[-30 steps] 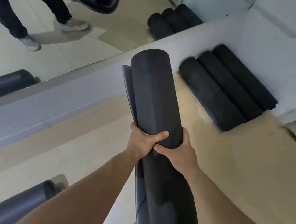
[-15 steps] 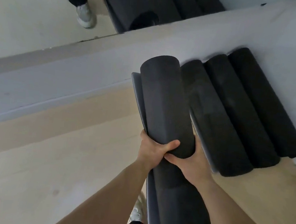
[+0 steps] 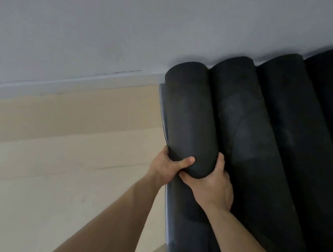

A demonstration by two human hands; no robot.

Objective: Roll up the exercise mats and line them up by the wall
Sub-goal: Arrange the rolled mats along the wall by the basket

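Observation:
I hold a rolled black exercise mat (image 3: 189, 116) with both hands around its middle. My left hand (image 3: 167, 167) grips its left side, thumb over the top. My right hand (image 3: 211, 184) cups it from below and the right. The roll's far end touches the grey wall (image 3: 89, 31), and its right side lies against the first of three rolled black mats (image 3: 248, 138) lined up along that wall. A loose flap of the held mat sticks out along its left edge.
Pale wooden floor (image 3: 55, 155) spreads to the left of the mats, open along the wall's base. The other two rolled mats (image 3: 305, 130) fill the right side of the view up to the frame edge.
I have moved closer to the wall and lowered the held mat beside the row of three. The mirror and its reflections have left the view.

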